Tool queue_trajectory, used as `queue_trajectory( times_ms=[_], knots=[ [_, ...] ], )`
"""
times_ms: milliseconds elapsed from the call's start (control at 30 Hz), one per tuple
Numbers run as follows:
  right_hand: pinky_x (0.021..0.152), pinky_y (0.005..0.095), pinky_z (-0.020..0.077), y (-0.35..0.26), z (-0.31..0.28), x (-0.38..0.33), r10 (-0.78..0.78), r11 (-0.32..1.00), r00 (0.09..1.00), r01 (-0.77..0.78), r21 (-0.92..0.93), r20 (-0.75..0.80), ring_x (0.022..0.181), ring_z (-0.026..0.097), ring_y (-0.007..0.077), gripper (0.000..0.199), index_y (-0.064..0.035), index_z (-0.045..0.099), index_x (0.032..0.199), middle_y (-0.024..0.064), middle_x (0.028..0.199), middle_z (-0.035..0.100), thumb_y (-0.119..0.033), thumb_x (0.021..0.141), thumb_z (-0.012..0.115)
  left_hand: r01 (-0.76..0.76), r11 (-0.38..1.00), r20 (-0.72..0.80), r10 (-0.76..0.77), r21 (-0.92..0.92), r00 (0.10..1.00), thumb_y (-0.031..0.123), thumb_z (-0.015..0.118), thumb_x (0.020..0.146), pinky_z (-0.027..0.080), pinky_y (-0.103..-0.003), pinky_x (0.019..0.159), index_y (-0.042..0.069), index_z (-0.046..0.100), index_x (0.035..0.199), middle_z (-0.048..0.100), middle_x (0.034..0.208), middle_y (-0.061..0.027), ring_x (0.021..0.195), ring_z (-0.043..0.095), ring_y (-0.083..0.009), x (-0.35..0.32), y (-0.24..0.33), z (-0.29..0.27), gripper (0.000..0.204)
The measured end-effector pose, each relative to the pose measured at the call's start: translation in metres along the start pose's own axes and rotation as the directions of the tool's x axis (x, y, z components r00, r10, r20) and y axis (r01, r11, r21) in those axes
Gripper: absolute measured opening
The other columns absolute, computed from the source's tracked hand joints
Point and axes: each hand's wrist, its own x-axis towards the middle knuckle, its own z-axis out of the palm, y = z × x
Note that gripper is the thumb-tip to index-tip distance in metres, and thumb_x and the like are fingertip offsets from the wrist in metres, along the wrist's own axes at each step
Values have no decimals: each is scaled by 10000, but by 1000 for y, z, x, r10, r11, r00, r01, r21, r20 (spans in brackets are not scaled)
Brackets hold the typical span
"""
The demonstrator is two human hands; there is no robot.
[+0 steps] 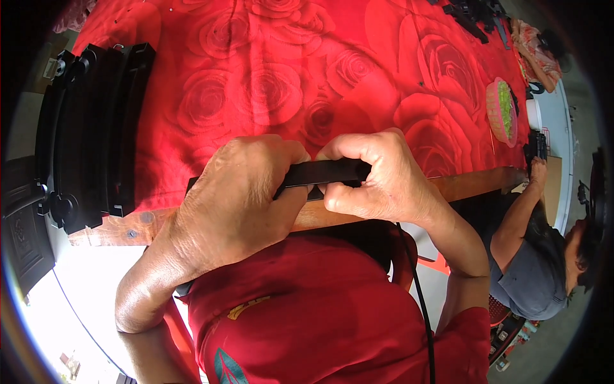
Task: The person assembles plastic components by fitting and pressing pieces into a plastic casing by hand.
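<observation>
A black bar-shaped part (pixel 325 171) is held level between my two hands, just above the near edge of the table. My left hand (pixel 246 192) grips its left end, with the thumb below and bent fingers above. At the other end, my right hand (pixel 377 173) pinches it between thumb and curled forefinger. Part of the bar is hidden behind my fingers, so its full length and exact kind do not show. Several long black plastic parts (pixel 96 134) lie side by side at the table's left end.
A red rose-patterned cloth (pixel 268 96) covers the wooden table (pixel 473 182). A pink basket with green contents (pixel 501 114) stands at the right. Black pieces (pixel 470 19) lie at the far right. Two people sit along the right side; the nearer person's hand (pixel 539 171) holds a black part. A black cable (pixel 419 301) hangs before me.
</observation>
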Motion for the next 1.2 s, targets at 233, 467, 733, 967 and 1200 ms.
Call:
queue_trajectory(
  times_ms=[233, 467, 733, 967, 1200],
  knots=[
    [590, 308, 517, 1, -10, 5, 13, 994, 995, -24, 110, 96, 636, 657, 121, 254, 29, 785, 962, 102, 720, 722, -153, 785, 772, 115, 991, 78, -109, -74, 991, 83, 717, 846, 536, -363, 677, -40, 767, 1034, 726, 813, -155, 738, 709, -206, 1, 9, -9, 230],
    [574, 310, 508, 1, -3, 3, -38, 997, 998, 34, 67, 55, 618, 636, 116, 215, 19, 772, 925, 94, 704, 705, -149, 791, 770, 133, 990, 68, -129, -53, 989, 70, 684, 813, 535, -361, 675, -45, 765, 1014, 719, 793, -152, 730, 706, -204, 1, 8, -6, 244],
    [528, 354, 493, 4, 3, 2, -14, 1000, 1000, 14, 13, -1, 543, 644, 185, 221, 6, 729, 847, 121, 643, 665, -189, 756, 783, 34, 999, 26, -35, 32, 999, 79, 693, 830, 568, -401, 765, -33, 767, 1032, 755, 913, -200, 842, 755, -300, 0, 2, -2, 242],
    [602, 267, 514, 1, 2, 1, -100, 975, 995, 100, -200, 13, 676, 647, 53, 202, 17, 759, 957, 47, 746, 727, -43, 764, 742, -41, 995, -29, 43, 91, 999, 70, 689, 833, 566, -396, 764, -36, 768, 1023, 751, 904, -200, 833, 753, -296, -3, 0, 3, 231],
    [611, 303, 535, 5, -6, 6, -80, 996, 991, 83, -23, 105, 680, 696, 126, 182, 15, 761, 945, 97, 761, 741, -77, 788, 764, 46, 999, 24, -47, 9, 999, 53, 678, 836, 559, -382, 725, -49, 764, 1041, 741, 865, -192, 795, 743, -254, -1, 0, -2, 245]
  ],
)
